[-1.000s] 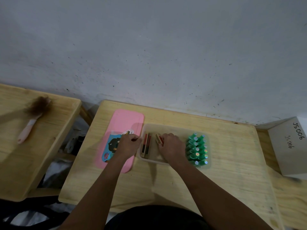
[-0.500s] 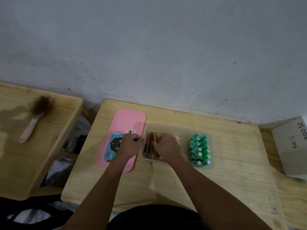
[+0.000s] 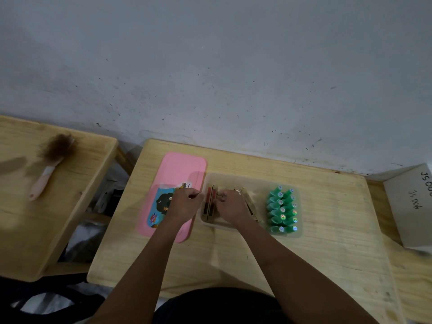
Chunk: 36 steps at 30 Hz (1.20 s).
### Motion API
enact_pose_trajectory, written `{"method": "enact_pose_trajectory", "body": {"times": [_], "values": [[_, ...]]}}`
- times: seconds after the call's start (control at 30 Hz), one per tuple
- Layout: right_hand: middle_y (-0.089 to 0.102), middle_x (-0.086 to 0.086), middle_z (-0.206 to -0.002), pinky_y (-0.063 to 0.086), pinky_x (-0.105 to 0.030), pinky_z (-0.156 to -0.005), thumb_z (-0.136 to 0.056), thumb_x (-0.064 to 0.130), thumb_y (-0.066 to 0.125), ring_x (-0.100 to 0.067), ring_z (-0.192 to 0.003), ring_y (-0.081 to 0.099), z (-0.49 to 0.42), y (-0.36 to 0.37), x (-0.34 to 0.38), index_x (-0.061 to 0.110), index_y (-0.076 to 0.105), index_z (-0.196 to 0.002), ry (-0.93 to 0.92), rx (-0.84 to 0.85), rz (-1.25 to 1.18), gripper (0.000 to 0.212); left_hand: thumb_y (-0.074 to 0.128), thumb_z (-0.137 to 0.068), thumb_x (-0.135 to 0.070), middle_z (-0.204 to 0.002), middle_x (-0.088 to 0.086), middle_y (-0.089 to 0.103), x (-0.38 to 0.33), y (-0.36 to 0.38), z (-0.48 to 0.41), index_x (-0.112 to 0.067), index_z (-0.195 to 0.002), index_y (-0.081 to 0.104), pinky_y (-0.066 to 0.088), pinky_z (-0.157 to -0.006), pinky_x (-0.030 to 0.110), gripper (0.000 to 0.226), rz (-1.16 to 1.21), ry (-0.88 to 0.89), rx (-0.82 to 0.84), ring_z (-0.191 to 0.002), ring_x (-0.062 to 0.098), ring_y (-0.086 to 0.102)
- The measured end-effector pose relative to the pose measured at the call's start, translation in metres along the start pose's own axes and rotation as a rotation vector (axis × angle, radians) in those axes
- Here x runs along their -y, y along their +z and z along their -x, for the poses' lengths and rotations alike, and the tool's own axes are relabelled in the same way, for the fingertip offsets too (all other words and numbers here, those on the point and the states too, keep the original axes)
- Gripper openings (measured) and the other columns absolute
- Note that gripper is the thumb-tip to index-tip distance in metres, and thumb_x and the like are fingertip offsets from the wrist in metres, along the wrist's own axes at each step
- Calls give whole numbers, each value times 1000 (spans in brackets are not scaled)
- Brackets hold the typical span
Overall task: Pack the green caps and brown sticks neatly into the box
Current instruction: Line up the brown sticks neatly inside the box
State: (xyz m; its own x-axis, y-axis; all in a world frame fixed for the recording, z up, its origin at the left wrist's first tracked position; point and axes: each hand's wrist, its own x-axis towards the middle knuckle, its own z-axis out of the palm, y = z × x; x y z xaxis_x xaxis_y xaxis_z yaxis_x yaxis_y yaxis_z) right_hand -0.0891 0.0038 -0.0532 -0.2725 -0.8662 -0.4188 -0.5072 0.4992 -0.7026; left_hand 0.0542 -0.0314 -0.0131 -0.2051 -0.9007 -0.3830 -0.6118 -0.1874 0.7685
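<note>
A clear plastic box (image 3: 236, 177) sits on the wooden table. At its right end several green caps (image 3: 281, 210) stand packed in two rows. Brown sticks (image 3: 210, 203) stand on edge at the box's left end, and more sticks (image 3: 248, 202) lean behind my right hand. My right hand (image 3: 230, 208) is inside the box, its curled fingers pinching the sticks at the left. My left hand (image 3: 184, 204) is curled at the box's left wall, over the pink lid; what its fingers hold is hidden.
The pink lid (image 3: 180, 169) with a cartoon sticker lies flat left of the box. A second wooden table on the left carries a brush (image 3: 50, 163). A white cardboard box (image 3: 411, 206) with handwriting stands at the right edge. A grey wall runs behind the tables.
My right hand moved left inside the box, from its middle over to the sticks at the left end. My left hand stayed at the box's left wall.
</note>
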Motion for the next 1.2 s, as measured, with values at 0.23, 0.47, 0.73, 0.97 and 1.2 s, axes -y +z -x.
{"method": "enact_pose_trajectory", "body": {"times": [0.23,0.47,0.73,0.97,1.2], "values": [[73,-2,-106,56,-30,-82,-88,24,64,-14,-87,70,3,-27,-11,19,71,-106,55,-87,-112,20,59,-92,-21,-90,3,67,2,1,-1,-6,-107,68,56,-86,37,23,27,-5,-8,-87,17,64],[68,-1,-91,44,-29,-63,-86,31,55,-22,-86,67,22,-37,-9,21,70,-93,-11,-94,634,19,59,-92,-21,-88,5,69,3,2,-1,-5,-104,69,56,-84,37,22,41,-2,-23,-84,18,65],[66,0,-110,44,-32,-70,-88,21,54,-24,-102,65,24,-19,-2,22,63,-105,-12,-97,714,19,59,-92,-20,-85,3,67,3,3,-1,-5,-103,69,56,-83,38,22,36,20,-26,-82,17,64],[69,-4,-104,51,-35,-76,-91,25,50,-25,-97,66,16,-13,-1,18,66,-101,49,-100,629,20,58,-93,-24,-84,-1,67,7,2,-2,-7,-104,69,56,-79,32,23,29,18,-12,-80,11,63],[69,-15,-90,51,-33,-71,-92,22,52,-28,-86,66,6,-10,5,5,65,-79,126,-33,281,25,58,-93,-25,-85,-2,68,7,3,-3,-9,-104,69,56,-78,30,22,34,14,4,-82,11,64]]}}
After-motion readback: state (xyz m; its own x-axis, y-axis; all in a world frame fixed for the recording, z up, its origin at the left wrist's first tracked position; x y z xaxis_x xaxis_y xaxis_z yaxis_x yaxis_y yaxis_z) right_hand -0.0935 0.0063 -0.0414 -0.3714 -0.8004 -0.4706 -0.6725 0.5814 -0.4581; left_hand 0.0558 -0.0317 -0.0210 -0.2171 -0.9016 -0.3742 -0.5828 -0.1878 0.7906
